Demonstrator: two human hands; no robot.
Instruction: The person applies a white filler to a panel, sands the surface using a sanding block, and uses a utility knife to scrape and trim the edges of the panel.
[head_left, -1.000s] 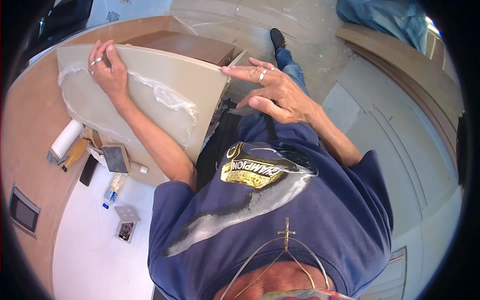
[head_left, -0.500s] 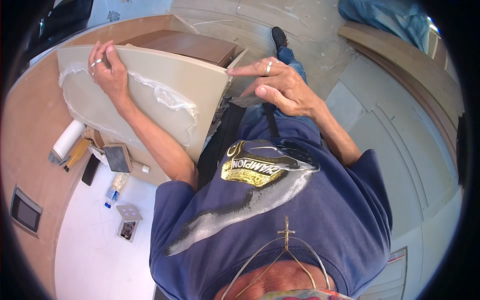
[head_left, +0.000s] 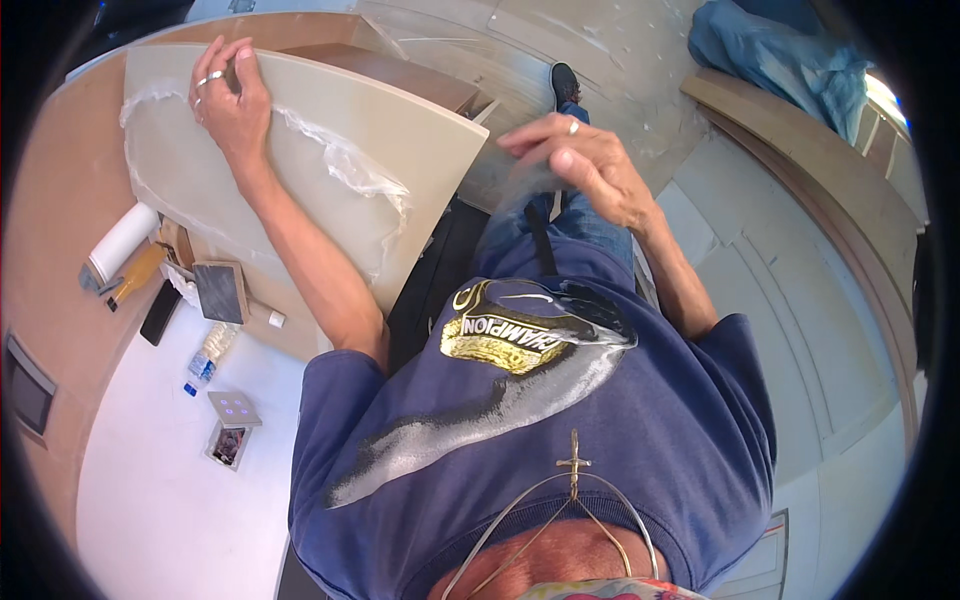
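In the head view, a beige panel (head_left: 320, 190) is seen at the upper left, slanted, with wrinkled clear film (head_left: 350, 168) clinging to its face. The left forearm (head_left: 310, 245) is stretched across it, and the left hand (head_left: 235, 110) is placed at its top edge, the fingers loosely bent, the thumb set apart from them and nothing clasped. The right hand (head_left: 590, 170) is held just beyond the panel's right corner, apart from it, with a ring worn on one finger. Its fingers are bent and blurred; a grey smear is seen below them, and whether anything is pinched there cannot be made out.

Below the panel, a white roll (head_left: 122, 243), an orange-handled tool (head_left: 138, 270), a black slab (head_left: 160, 318) and a dark block (head_left: 221, 291) are grouped together. Nearer the body, a clear bottle (head_left: 210, 355) and a small lidded case (head_left: 232, 412) are set on a white surface (head_left: 180, 500). At the upper right, blue sheeting (head_left: 770, 60) is heaped beside a curved board (head_left: 800, 150).
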